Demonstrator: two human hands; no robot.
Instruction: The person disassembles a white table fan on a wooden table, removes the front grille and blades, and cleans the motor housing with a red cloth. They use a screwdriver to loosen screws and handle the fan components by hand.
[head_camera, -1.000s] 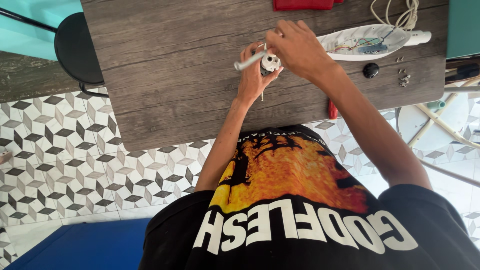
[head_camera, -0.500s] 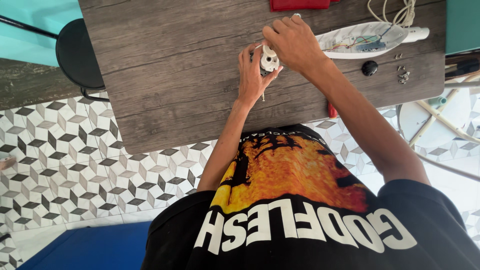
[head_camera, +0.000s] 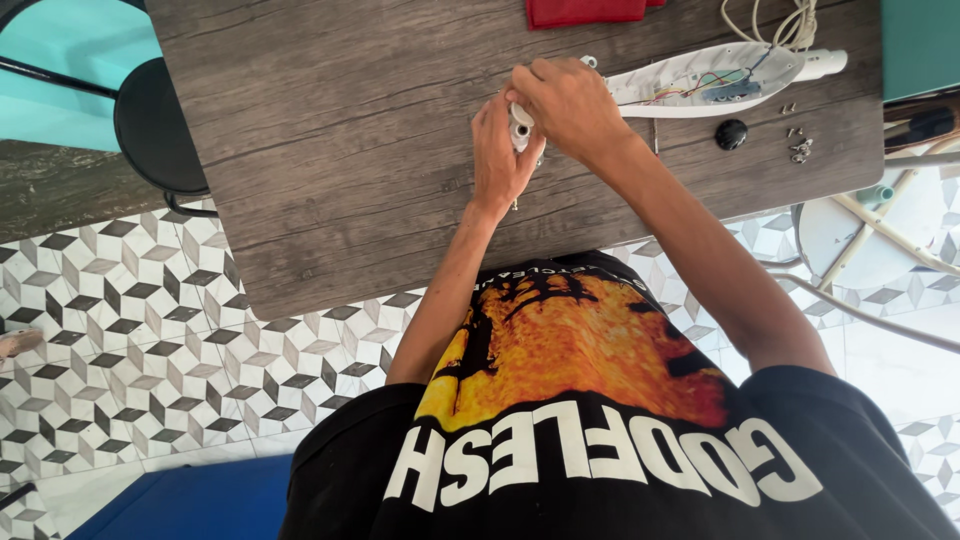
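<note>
Both hands meet over the dark wooden table (head_camera: 330, 170). My left hand (head_camera: 500, 155) cups a small white plastic part (head_camera: 521, 128) from the left. My right hand (head_camera: 565, 100) covers the same part from above, fingers curled over it. Most of the part is hidden between the hands. Just right of the hands lies an opened white appliance shell (head_camera: 700, 85) with coloured wires and a small circuit board inside.
A black round knob (head_camera: 731, 134) and several small screws (head_camera: 798, 145) lie right of the shell. A red cloth (head_camera: 585, 10) and a coiled white cable (head_camera: 775, 20) are at the far edge. A black stool (head_camera: 155, 125) stands left; a white stand (head_camera: 860, 225) right, on patterned tiles.
A white rod that stuck out to the left of my hands a second ago is no longer visible. My right hand has closed further over the white part.
</note>
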